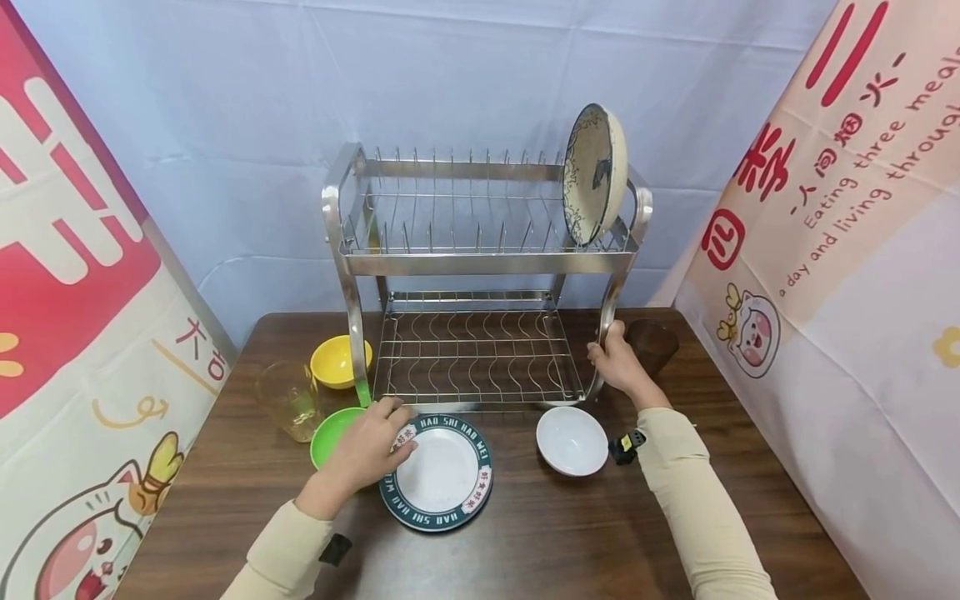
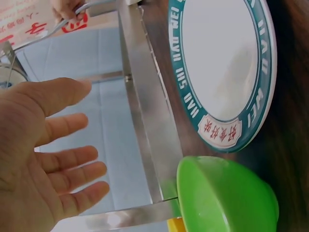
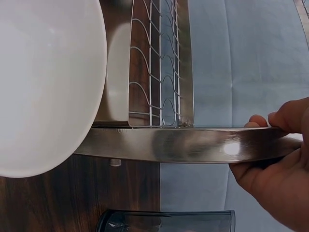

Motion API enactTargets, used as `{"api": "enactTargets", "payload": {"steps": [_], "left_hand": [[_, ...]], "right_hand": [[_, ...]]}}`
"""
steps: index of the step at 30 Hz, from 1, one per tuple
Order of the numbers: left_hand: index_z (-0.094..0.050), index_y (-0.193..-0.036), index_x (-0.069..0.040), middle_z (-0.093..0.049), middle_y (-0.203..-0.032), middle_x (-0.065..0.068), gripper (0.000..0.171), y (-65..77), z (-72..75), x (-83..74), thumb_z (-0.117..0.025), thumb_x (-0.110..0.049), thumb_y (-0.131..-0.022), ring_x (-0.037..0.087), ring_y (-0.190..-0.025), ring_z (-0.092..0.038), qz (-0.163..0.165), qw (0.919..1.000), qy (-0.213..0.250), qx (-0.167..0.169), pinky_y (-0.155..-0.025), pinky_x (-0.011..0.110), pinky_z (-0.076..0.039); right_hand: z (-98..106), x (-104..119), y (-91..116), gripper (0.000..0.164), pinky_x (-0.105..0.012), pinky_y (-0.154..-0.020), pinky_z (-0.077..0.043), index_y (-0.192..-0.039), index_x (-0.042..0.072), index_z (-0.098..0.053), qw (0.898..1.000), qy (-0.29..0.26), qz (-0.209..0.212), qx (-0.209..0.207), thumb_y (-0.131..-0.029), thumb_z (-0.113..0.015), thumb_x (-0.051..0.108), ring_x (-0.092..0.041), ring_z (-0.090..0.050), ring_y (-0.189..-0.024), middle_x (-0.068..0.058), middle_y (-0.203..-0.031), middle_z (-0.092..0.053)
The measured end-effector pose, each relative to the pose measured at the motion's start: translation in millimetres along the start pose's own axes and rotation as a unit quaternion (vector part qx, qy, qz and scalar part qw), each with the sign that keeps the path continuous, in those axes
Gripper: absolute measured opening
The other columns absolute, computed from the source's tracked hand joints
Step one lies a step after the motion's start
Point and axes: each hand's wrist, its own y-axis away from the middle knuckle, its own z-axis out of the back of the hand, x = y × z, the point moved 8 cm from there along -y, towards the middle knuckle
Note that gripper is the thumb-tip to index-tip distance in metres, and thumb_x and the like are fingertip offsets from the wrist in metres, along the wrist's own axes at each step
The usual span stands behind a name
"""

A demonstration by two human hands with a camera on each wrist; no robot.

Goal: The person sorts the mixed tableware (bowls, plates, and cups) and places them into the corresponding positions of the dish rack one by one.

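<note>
A two-tier metal dish rack (image 1: 487, 263) stands at the back of the table. My right hand (image 1: 619, 362) grips its right front leg; in the right wrist view the thumb and fingers wrap the metal bar (image 3: 193, 145). My left hand (image 1: 369, 443) holds nothing, its fingers spread in the left wrist view, and hovers over the edges of the green bowl (image 1: 327, 435) and the plate with a dark teal rim (image 1: 438, 518). A patterned bowl (image 1: 592, 175) stands on edge at the right end of the upper tier.
A yellow bowl (image 1: 333, 362) and a see-through yellowish cup (image 1: 291, 402) sit left of the rack. A white bowl (image 1: 572, 442) lies in front of its right leg. Behind my right hand stands a dark see-through cup (image 1: 654, 343). Cloth hangs behind and on both sides.
</note>
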Motion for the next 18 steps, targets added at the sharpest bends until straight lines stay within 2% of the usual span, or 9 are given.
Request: {"api": "enactTargets", "payload": {"steps": [4,7,13,18], "left_hand": [[-0.063,-0.104,-0.003,-0.056,-0.102,0.011,0.038,0.7,-3.9,-8.0,-0.077,-0.022,-0.074,0.026,-0.090,-0.056,-0.043,0.9989,-0.003,-0.016,-0.077,0.039,-0.048],[-0.063,-0.102,-0.003,-0.057,-0.100,0.010,0.037,1.7,-9.1,-12.6,-0.076,-0.023,-0.074,0.025,-0.089,-0.056,-0.060,0.9980,-0.006,-0.017,-0.075,0.039,-0.048],[-0.064,-0.101,-0.004,-0.056,-0.095,0.009,0.037,4.1,-21.4,-17.9,-0.077,-0.024,-0.074,0.024,-0.085,-0.055,-0.067,0.9977,-0.012,-0.001,-0.071,0.039,-0.049],[-0.064,-0.103,-0.004,-0.057,-0.092,0.007,0.036,7.1,-35.5,-21.8,-0.075,-0.026,-0.076,0.023,-0.083,-0.056,-0.080,0.9962,-0.015,0.031,-0.070,0.039,-0.048]], "right_hand": [[-3,-2,0,0.028,-0.045,-0.073,-0.044,-0.117,-0.006,-0.017,0.999,-0.041,-0.001,0.007,-0.099,-0.035,0.004,-0.037,-0.054,-0.086,-0.027,-0.096,-0.052],[-4,-4,0,0.025,-0.040,-0.070,-0.044,-0.115,-0.006,-0.018,0.997,-0.074,0.001,0.006,-0.099,-0.034,0.003,-0.033,-0.052,-0.082,-0.025,-0.095,-0.050],[-4,-4,0,0.024,-0.034,-0.067,-0.044,-0.114,-0.006,-0.020,0.996,-0.093,0.006,-0.005,-0.098,-0.035,0.003,-0.030,-0.051,-0.080,-0.023,-0.093,-0.049],[-4,-4,-1,0.024,-0.034,-0.068,-0.044,-0.114,-0.006,-0.020,0.995,-0.102,0.004,-0.008,-0.098,-0.036,0.002,-0.030,-0.051,-0.080,-0.023,-0.093,-0.048]]}}
